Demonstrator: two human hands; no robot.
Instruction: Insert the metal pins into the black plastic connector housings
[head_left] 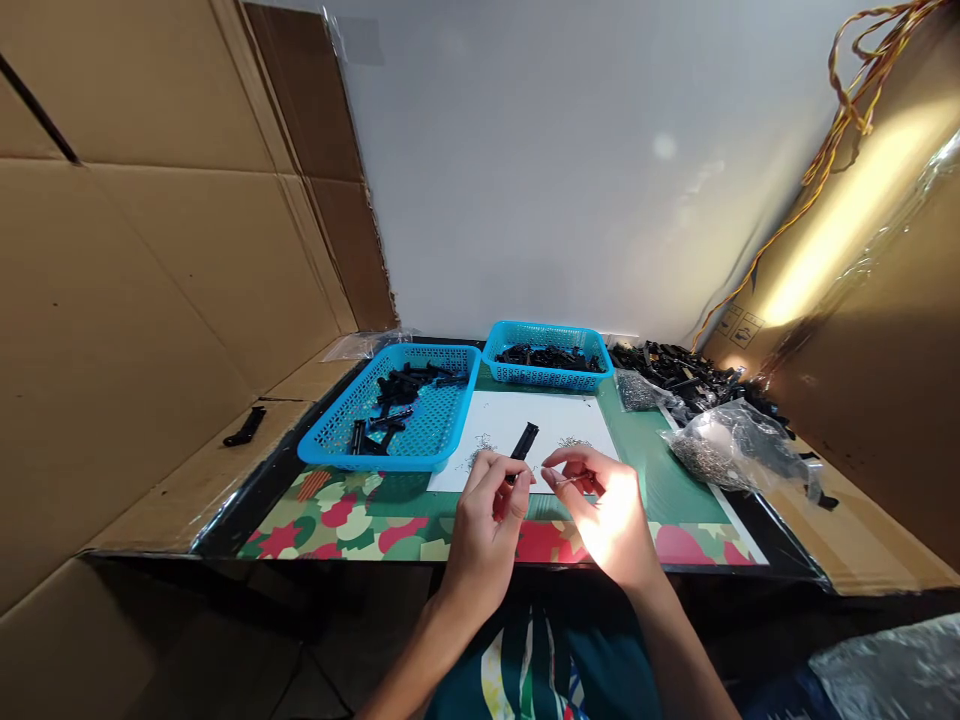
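Note:
My left hand (pixel 491 515) is closed on a long black plastic part (pixel 526 437), which points up and away over the white sheet (pixel 540 405). My right hand (pixel 600 505) is closed in a pinch just to the right of it. A thin, shiny piece of metal shows between its fingers, too small to name. The two hands' fingertips are close together at the lower end of the black part. Small metal pieces lie in one pile (pixel 482 448) left of the part and another pile (pixel 573 442) behind my right hand.
A blue basket (pixel 315 437) with black parts stands at the left, and another blue basket (pixel 547 378) behind the sheet. Loose black parts (pixel 675 370) are heaped at the back right. Plastic bags (pixel 709 455) of small metal pieces lie before them. Cardboard walls (pixel 150 250) flank the table.

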